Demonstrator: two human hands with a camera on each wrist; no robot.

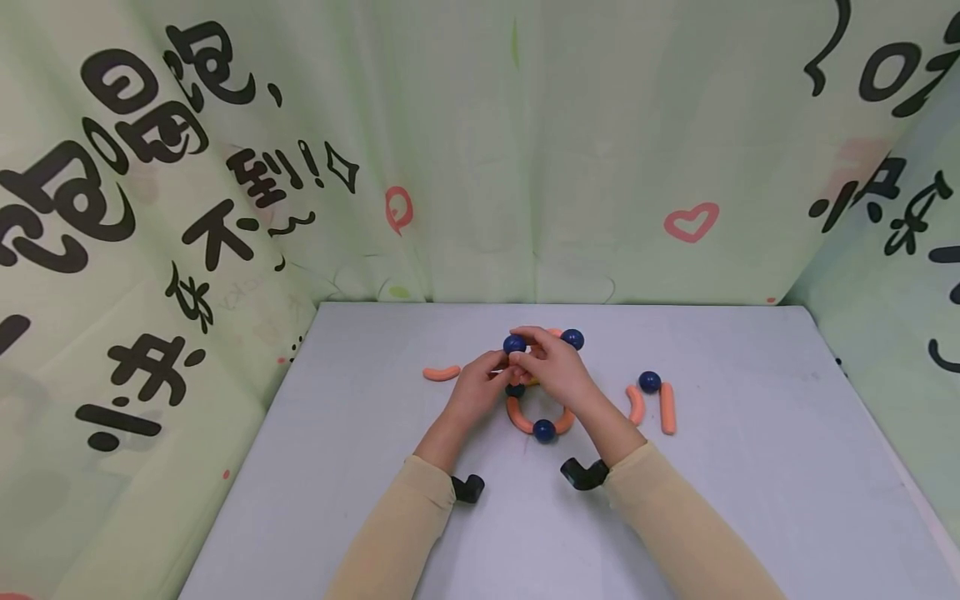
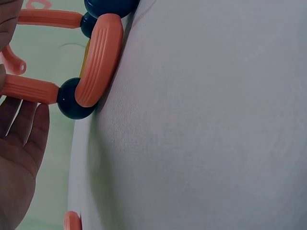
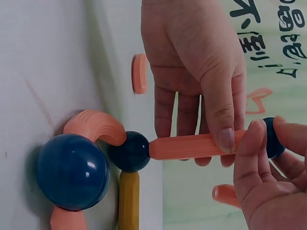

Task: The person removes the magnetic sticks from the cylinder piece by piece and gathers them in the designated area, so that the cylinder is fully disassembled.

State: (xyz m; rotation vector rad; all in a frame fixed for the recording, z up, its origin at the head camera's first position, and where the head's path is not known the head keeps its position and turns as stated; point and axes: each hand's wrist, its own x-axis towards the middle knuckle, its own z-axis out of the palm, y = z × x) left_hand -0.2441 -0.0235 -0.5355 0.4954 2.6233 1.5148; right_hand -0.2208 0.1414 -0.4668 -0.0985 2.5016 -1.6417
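A toy frame of blue balls and orange rods stands on the table, its base holding a curved orange rod (image 1: 517, 417), a blue ball (image 1: 544, 430) and a yellow rod (image 3: 128, 201). An upright orange rod (image 3: 192, 146) rises from a base ball (image 3: 129, 151). My left hand (image 1: 476, 390) pinches this rod, thumb (image 3: 224, 129) in front and fingers behind. At its upper end my right hand (image 1: 558, 367) pinches a blue ball (image 1: 514, 344); fingers cover where ball and rod meet. Another upright orange rod (image 2: 50, 18) stands on the base's other side.
Left of the hands lies a curved orange rod (image 1: 441, 373). To the right are another curved rod (image 1: 635, 405), a loose blue ball (image 1: 649, 382) and a straight orange rod (image 1: 667, 408). A printed curtain (image 1: 600, 167) hangs behind the table (image 1: 750, 467).
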